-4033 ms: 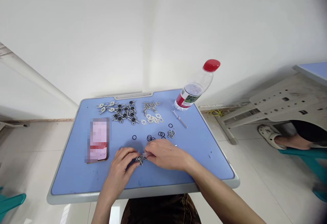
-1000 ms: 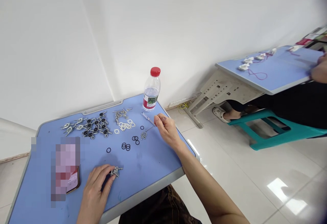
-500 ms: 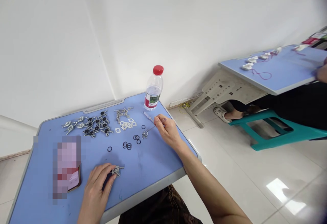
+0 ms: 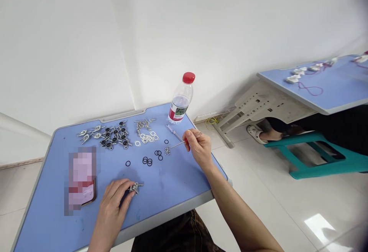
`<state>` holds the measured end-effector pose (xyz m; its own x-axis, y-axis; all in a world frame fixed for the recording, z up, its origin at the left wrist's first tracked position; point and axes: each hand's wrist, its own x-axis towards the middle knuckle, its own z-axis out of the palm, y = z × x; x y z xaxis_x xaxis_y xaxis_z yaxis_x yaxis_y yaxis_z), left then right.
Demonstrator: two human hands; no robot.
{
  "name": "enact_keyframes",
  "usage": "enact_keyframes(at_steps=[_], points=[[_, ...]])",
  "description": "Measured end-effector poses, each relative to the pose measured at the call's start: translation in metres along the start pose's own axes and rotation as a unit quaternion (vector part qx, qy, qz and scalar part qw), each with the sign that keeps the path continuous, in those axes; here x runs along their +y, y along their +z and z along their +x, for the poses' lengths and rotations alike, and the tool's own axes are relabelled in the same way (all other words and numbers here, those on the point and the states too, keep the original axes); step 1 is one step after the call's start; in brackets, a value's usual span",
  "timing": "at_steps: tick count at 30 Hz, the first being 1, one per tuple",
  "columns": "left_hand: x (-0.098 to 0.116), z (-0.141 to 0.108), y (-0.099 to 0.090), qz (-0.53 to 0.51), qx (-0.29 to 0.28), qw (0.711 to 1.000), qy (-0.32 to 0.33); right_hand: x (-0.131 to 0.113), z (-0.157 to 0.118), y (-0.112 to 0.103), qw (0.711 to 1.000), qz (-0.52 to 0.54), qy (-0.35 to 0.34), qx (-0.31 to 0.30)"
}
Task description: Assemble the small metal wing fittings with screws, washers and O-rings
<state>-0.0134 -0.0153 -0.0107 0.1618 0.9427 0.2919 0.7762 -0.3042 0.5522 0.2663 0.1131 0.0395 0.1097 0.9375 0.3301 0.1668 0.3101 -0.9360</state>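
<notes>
My left hand [image 4: 115, 202] is closed on a small metal fitting [image 4: 134, 188] with a flange and thin stems, low over the blue desk [image 4: 172, 179] near its front edge. In my right hand [image 4: 197, 142] is a thin metal rod-like tool [image 4: 177, 145], pinched between thumb and fingers. The tool's far end is at a small heap of shiny metal bits [image 4: 167, 150]; whether it touches them I cannot tell. Black rubber rings [image 4: 147, 161] lie in small groups between my hands. Beyond my right hand is a slim clear-handled tool [image 4: 173, 130].
Several metal fittings with black discs [image 4: 115, 135] cluster at the back left, beside flat pale gaskets [image 4: 147, 138] and small metal pins [image 4: 143, 124]. A red-capped bottle [image 4: 180, 98] stands at the back corner. A phone [image 4: 90, 192] lies left. Another person sits on a green stool [image 4: 301, 173].
The view has shifted slightly, so the desk appears farther right. The tool in my right hand now points lower left at the metal bits and shows more clearly. My left hand keeps its hold.
</notes>
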Motion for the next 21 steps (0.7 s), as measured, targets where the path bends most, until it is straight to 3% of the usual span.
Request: enact_keyframes(at_steps=[7,12,21], points=[[0.000,0.001,0.001,-0.008,0.005,1.000,0.006,0.002,0.000,0.005,0.997,-0.011,0.066,-0.048],[0.001,0.001,0.000,-0.010,0.001,1.000,0.004,0.003,-0.004,0.006,0.993,-0.076,0.033,-0.081],[0.000,0.001,0.001,-0.017,0.000,1.000,-0.001,-0.007,-0.005,0.008,0.997,0.015,0.063,-0.040]])
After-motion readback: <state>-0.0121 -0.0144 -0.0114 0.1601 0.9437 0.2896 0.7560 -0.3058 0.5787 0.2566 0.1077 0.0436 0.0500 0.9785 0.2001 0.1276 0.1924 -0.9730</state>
